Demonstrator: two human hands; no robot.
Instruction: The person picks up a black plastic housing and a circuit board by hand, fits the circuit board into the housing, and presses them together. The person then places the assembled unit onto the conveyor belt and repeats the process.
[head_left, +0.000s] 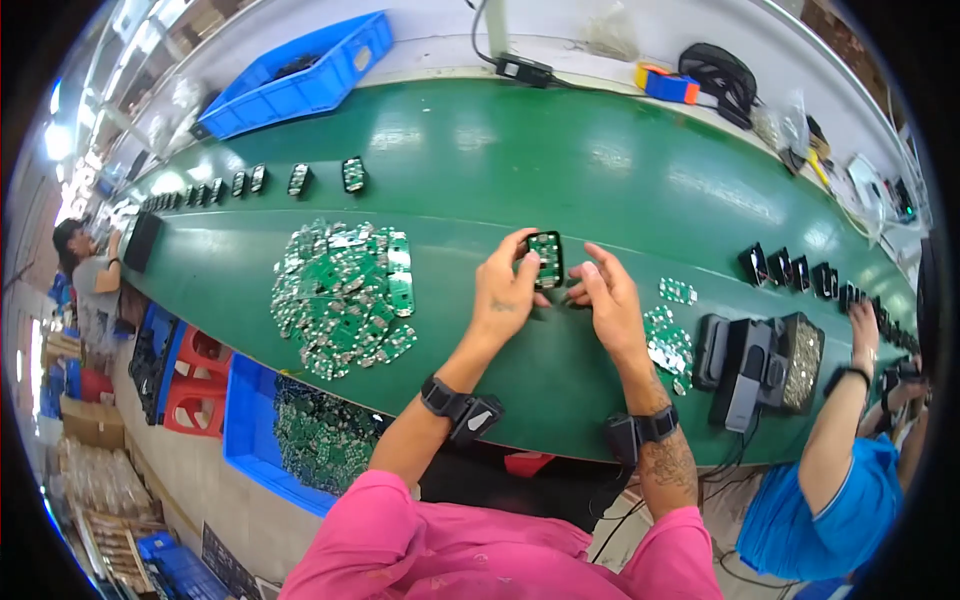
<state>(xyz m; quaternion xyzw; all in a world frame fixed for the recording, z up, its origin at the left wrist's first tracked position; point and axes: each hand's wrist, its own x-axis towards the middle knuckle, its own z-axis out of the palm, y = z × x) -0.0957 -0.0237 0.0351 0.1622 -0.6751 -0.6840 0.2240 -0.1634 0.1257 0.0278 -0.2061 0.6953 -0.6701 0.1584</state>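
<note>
A small black plastic case with a green circuit board (547,262) inside it is gripped by my left hand (503,290), thumb on the board and fingers behind. Just right of it, my right hand (612,300) is open with its fingers apart, and no object shows in it. A large heap of green circuit boards (340,300) covers the bench to the left of my hands. Near my right forearm is a smaller pile of circuit boards (668,345), with a single board (678,290) just beyond it.
Filled black cases (353,175) stand in a row at the far left; more black cases (779,267) line the right. A black device (742,375) stands beside a co-worker's arm (845,400). Blue bins (330,90) sit at the back and below the bench (245,430).
</note>
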